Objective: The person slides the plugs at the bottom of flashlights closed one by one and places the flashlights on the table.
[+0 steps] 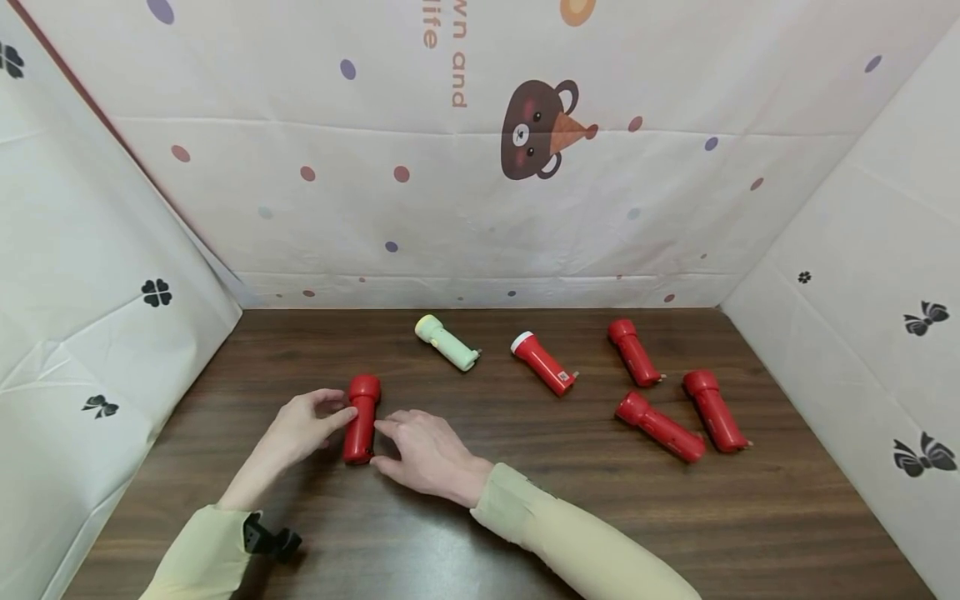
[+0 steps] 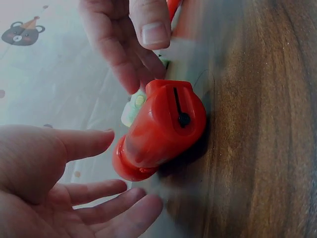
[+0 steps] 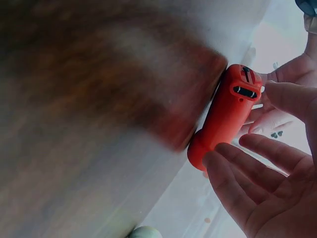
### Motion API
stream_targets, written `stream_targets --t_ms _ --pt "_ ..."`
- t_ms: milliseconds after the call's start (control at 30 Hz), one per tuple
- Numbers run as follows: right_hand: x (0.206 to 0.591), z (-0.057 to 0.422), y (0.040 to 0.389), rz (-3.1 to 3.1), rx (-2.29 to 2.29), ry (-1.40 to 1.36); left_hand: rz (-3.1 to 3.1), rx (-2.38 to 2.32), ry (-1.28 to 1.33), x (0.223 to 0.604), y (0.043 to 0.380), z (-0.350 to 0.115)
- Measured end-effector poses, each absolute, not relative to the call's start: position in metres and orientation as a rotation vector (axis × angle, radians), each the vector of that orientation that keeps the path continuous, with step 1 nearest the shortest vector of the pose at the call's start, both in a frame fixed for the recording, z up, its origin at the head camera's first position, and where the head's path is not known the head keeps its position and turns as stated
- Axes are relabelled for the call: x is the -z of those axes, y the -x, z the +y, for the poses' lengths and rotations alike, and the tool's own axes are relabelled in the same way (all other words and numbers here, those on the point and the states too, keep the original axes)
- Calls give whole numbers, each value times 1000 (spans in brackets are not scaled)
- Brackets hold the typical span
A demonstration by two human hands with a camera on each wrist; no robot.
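A red flashlight (image 1: pixel 362 421) lies on the brown wooden table at the left, its wider head pointing to the back wall. My left hand (image 1: pixel 307 425) is at its left side, thumb and fingers extended, the thumb tip right by the barrel. From the other side my right hand (image 1: pixel 427 454) reaches in with loosely straight fingers close to the barrel. The left wrist view shows the flashlight (image 2: pixel 163 131) from its tail end, with a black slider in a slot, between both hands. Folded prongs in a recess show on the flashlight (image 3: pixel 225 111) in the right wrist view.
A pale green flashlight (image 1: pixel 450 344) and a red one with a white rim (image 1: pixel 545 364) lie farther back. Several all-red flashlights (image 1: pixel 663 427) lie toward the right. Printed sheets (image 1: pixel 465 217) hang along the back and both sides of the table (image 1: pixel 525 433).
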State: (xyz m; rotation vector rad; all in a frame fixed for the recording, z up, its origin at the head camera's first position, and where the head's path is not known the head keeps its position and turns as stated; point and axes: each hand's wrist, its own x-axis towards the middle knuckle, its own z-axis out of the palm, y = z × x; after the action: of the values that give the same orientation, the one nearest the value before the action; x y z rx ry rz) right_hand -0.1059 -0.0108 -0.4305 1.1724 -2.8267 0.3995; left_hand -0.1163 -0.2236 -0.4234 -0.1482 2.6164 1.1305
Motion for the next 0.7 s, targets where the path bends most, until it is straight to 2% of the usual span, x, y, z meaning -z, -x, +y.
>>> stream_targets --t_ms 200,700 --pt "428 -2 104 -2882 -438 -1131 2787 -1017 112 420 117 -226" --pt "419 34 95 -2890 -581 -1055 2910 -1227 86 414 111 -203"
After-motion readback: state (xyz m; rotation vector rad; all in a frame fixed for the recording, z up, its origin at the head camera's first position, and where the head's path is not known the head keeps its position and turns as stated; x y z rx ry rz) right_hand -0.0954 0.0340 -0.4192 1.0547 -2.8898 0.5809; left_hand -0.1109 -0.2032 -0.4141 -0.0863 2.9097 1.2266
